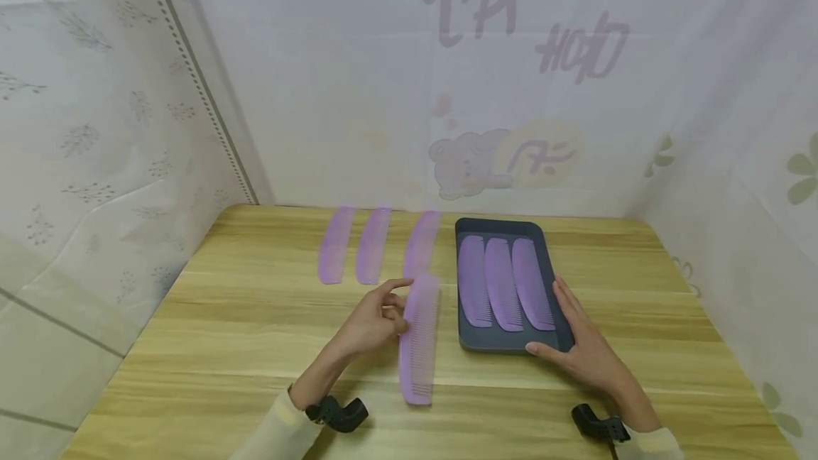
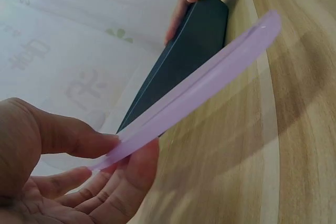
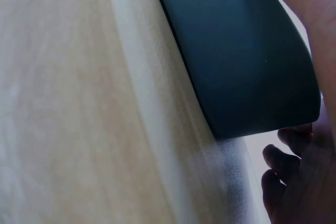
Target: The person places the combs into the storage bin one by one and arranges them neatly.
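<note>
My left hand [image 1: 373, 318] pinches a light purple comb [image 1: 418, 346] by its smooth spine, thumb on one face and fingers on the other. The comb stands lengthwise just left of the tray, teeth to the right, and tilts up off the wood in the left wrist view. A dark grey tray [image 1: 505, 343] holds three more purple combs, side by side. My right hand [image 1: 591, 353] grips the tray's near right corner, the thumb on the front rim and the fingers along the right side. In the right wrist view, the tray's outer wall [image 3: 247, 61] hides part of the fingers.
Three purple combs lie in a row at the back left: the outer comb [image 1: 335, 247], the middle comb [image 1: 373, 247] and the inner comb [image 1: 422, 243]. The wooden table [image 1: 255, 318] meets a printed cloth [image 1: 345, 126] at its back and sides.
</note>
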A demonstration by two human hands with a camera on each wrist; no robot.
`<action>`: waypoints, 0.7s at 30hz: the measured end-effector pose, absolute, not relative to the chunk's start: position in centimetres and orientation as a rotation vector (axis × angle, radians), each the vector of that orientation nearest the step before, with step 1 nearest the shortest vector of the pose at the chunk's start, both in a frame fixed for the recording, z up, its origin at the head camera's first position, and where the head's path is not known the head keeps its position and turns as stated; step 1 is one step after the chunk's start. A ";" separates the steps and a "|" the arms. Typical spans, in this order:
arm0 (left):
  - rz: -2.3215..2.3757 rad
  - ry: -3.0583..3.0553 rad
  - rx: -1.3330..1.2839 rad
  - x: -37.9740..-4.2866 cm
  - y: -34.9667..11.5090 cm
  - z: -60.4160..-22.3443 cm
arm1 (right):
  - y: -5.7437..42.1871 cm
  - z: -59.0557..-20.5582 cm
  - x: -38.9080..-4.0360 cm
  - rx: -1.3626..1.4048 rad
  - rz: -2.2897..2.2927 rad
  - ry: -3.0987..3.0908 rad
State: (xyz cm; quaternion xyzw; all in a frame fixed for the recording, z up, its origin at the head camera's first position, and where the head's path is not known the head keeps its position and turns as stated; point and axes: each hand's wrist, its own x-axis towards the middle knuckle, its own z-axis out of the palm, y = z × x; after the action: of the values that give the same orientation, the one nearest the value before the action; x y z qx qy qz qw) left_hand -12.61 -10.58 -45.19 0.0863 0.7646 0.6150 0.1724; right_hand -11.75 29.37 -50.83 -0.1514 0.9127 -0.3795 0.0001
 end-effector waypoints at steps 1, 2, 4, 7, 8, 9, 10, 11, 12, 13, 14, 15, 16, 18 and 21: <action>1.758 2.162 0.245 -12.7 -10.6 -45.2 | 29.3 -50.8 -11.7 -0.470 -1.192 2.866; 1.771 2.156 0.245 -12.8 -10.5 -45.2 | 29.3 -50.8 -11.7 -0.466 -1.194 2.863; 1.795 2.151 0.247 -13.0 -10.4 -45.2 | 29.3 -50.9 -11.7 -0.461 -1.195 2.866; 1.828 2.138 0.254 -13.3 -10.1 -45.1 | 29.3 -50.8 -11.7 -0.464 -1.198 2.865; 1.838 2.135 0.254 -13.4 -10.0 -45.0 | 29.3 -50.8 -11.7 -0.466 -1.201 2.864; 1.848 2.130 0.253 -13.5 -9.9 -44.9 | 29.3 -50.8 -11.7 -0.467 -1.200 2.865; 1.858 2.127 0.249 -13.6 -9.8 -44.9 | 29.3 -50.8 -11.7 -0.469 -1.198 2.862; 1.868 2.121 0.245 -13.6 -9.7 -44.8 | 29.3 -50.8 -11.7 -0.471 -1.196 2.862; 1.876 2.122 0.238 -13.7 -9.7 -44.8 | 29.3 -50.8 -11.8 -0.473 -1.195 2.864; 1.886 2.117 0.232 -13.8 -9.6 -44.7 | 29.3 -50.9 -11.8 -0.477 -1.194 2.866; 1.893 2.114 0.228 -13.9 -9.5 -44.6 | 29.4 -50.9 -11.8 -0.480 -1.192 2.868; 1.903 2.107 0.223 -13.9 -9.4 -44.6 | 29.4 -50.9 -11.8 -0.483 -1.187 2.867; 1.913 2.099 0.219 -14.0 -9.4 -44.5 | 29.4 -50.9 -11.8 -0.485 -1.187 2.868; 1.929 2.091 0.207 -14.1 -9.2 -44.4 | 29.4 -50.9 -11.9 -0.486 -1.188 2.872; 1.958 2.078 0.177 -14.2 -8.9 -44.1 | 29.4 -50.9 -11.8 -0.479 -1.186 2.869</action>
State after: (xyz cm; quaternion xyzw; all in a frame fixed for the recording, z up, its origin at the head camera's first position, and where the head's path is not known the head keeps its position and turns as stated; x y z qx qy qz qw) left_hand -14.23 -8.85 -44.06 0.0614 0.7192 0.6778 0.1398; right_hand -11.81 29.43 -50.90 -0.1524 0.9133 -0.3777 0.0003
